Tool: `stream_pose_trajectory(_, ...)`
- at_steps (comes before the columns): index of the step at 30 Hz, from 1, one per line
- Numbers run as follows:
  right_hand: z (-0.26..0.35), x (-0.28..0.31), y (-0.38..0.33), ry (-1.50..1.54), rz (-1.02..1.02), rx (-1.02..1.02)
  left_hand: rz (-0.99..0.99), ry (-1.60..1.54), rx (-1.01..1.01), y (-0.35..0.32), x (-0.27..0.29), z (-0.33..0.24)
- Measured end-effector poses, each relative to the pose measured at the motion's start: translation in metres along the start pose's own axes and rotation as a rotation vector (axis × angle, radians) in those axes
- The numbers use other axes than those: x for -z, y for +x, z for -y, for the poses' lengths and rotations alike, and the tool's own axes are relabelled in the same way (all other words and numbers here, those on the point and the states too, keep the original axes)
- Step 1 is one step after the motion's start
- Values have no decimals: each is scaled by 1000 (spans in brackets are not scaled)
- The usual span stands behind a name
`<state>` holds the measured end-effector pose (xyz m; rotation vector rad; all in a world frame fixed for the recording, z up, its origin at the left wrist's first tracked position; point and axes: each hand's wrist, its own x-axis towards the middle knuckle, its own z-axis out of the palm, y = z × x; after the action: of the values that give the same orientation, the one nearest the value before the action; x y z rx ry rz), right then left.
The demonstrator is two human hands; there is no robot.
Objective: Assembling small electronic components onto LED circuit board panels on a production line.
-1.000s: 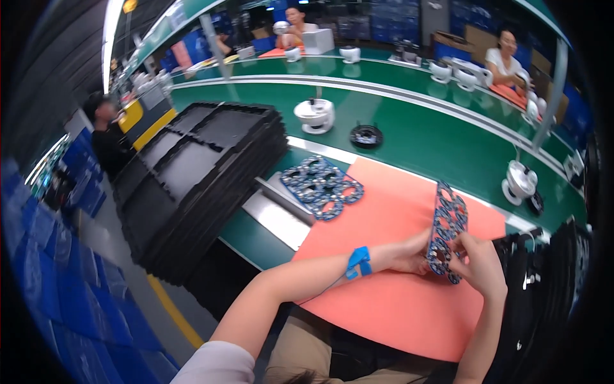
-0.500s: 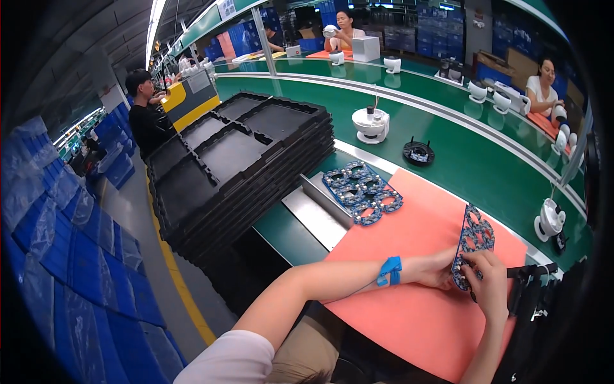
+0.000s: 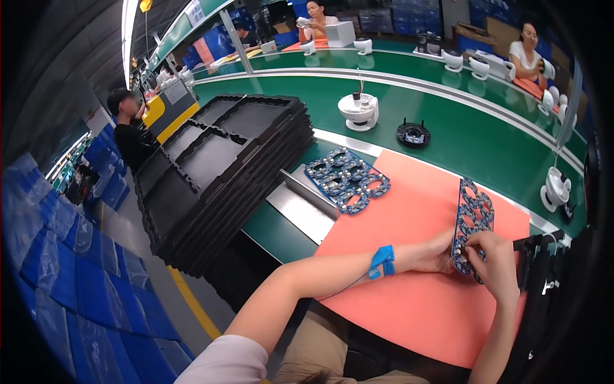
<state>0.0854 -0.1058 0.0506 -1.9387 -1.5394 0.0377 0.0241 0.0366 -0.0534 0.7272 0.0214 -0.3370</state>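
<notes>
A blue circuit board panel [image 3: 472, 214] with several ring-shaped boards stands upright above the orange-pink mat [image 3: 409, 281]. My left hand [image 3: 440, 253], with a blue strap [image 3: 382, 261] round its wrist, grips the panel's lower left edge; its fingers are partly hidden behind the board. Thumb and fingers of my right hand [image 3: 494, 261] are pinched together at the lower part of the panel's face. Whether a small part sits between these fingertips is hidden. More blue circuit board panels [image 3: 346, 179] lie flat on the mat's far left corner, beside a metal plate [image 3: 300, 214].
Left of the mat rises a stack of black trays [image 3: 224, 166]. On the green conveyor [image 3: 288, 115] beyond stand a white rounded device [image 3: 357, 112] and a black round base [image 3: 414, 134]. Another white device [image 3: 556, 189] sits at right. Several people work across the line.
The panel now shows more of its face, and my right fingers have shifted slightly on its lower part. My left hand keeps its grip. The whole view has swung a little.
</notes>
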Motion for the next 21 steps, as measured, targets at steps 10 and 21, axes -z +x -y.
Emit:
stream_pose_trajectory(10,7,8,-2,131,22,-33,-148,-70,-41,-5,-22,-2)
stream_pose_trajectory(21,1,-14,1,-24,-128,184,-61,-28,-55,-3,-12,-1)
